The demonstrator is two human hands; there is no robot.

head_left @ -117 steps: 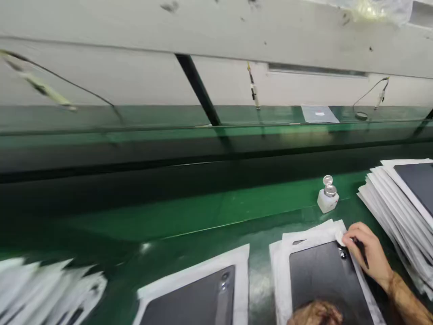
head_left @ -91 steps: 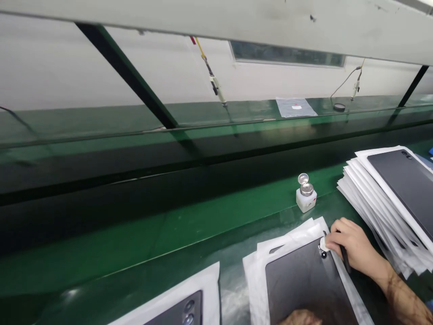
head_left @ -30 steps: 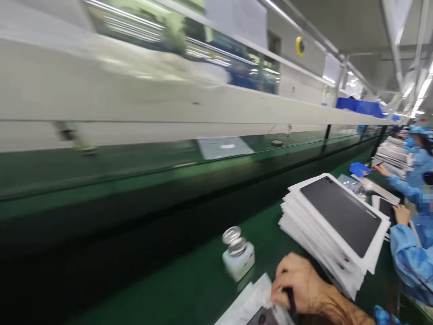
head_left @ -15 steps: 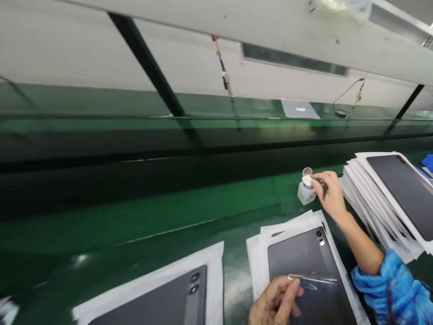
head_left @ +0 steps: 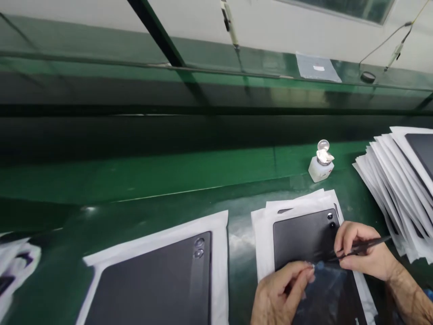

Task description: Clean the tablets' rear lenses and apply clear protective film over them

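On green bench (head_left: 169, 180): 2 tablets (head_left: 304, 234)

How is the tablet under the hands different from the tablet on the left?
The tablet under the hands is touched by the left hand and by the right hand, which holds tweezers; the left tablet lies untouched. Both are dark, back up, on white sleeves.

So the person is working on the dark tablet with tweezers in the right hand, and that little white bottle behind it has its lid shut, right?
Not quite. In the head view the small white bottle behind the dark tablet has its round metal lid flipped open, not shut. The rest holds: the right hand grips thin dark tweezers over the tablet.
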